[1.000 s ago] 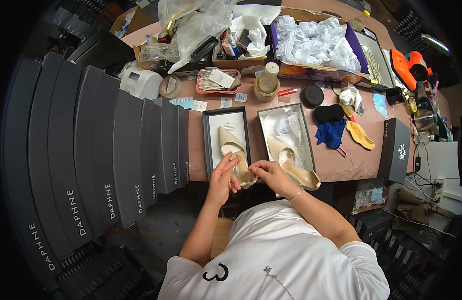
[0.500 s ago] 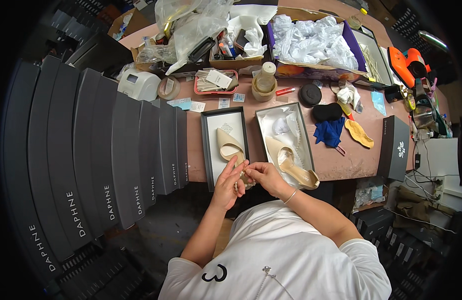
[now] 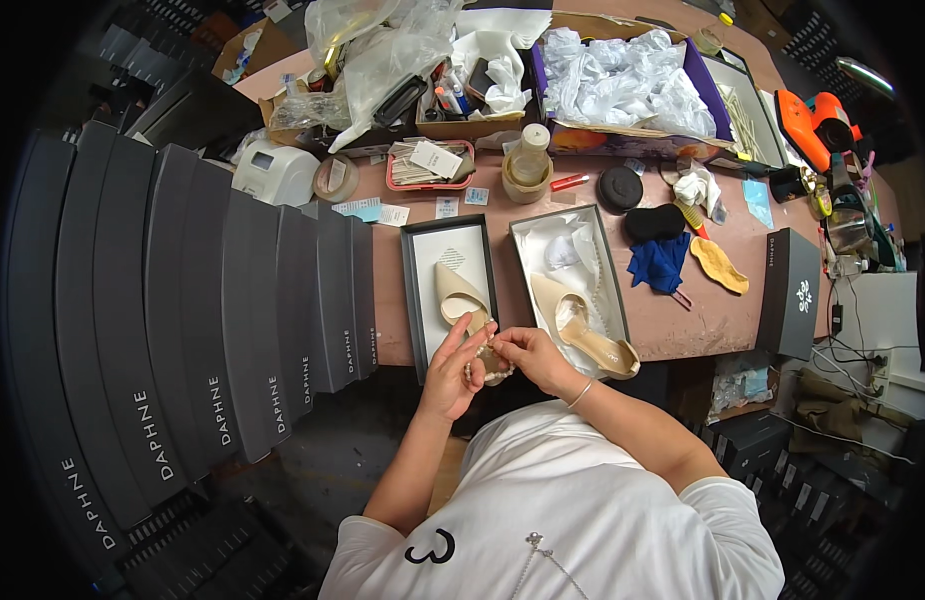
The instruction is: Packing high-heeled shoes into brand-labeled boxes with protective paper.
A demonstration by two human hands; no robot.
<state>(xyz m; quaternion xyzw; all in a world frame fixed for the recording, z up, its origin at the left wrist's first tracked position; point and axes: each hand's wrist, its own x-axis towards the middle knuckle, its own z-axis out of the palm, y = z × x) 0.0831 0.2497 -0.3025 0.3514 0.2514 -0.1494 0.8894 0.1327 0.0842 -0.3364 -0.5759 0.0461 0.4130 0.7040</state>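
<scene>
One strand of round cream beads [image 3: 469, 371], right fingers [image 3: 508, 347] pinching it, left fingers [image 3: 451, 347] touching it, grip unclear, nearside of the beige pointed shoe's [image 3: 453, 284] toe, which points away!

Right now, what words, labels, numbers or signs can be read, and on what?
Wording is not copied; where it stands:
Pale capitals, legible: stacked dark grey boxes.
White characters: separate dark box on the right.
Black curved mark: white shirt.
Too small to read: right shoe's insole; white card in pink tray.
</scene>
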